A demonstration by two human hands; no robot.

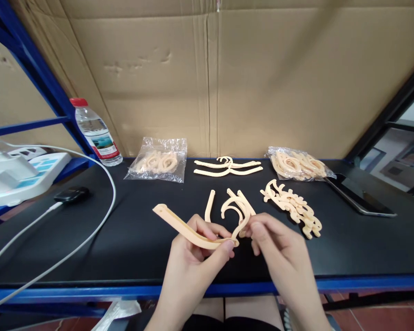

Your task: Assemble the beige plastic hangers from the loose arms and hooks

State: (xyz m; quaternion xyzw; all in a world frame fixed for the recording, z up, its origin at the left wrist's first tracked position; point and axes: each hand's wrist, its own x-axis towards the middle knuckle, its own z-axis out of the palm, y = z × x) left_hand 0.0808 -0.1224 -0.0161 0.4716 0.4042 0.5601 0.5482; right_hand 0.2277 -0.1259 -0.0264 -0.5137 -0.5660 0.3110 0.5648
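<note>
My left hand (200, 253) is closed around a long, curved cream plastic arm (186, 231), whose free end points up and left. At its inner end the arm meets a cream hook piece (242, 225), pinched between the thumb and fingers of my right hand (272, 234). Just beyond my hands, a loose cream arm (209, 205) and more cream pieces (230, 202) lie on the black table (131, 248), partly hidden by my hands. Farther back rest assembled cream hangers (229, 168). A pile of small cream pieces (295, 207) lies to the right.
Clear bags of cream parts (158, 161) (296, 164) stand at the back. A water bottle (98, 133), a power strip (27, 174) and a black device (71, 194) with a white cable (113, 184) are left. A phone (362, 195) lies right.
</note>
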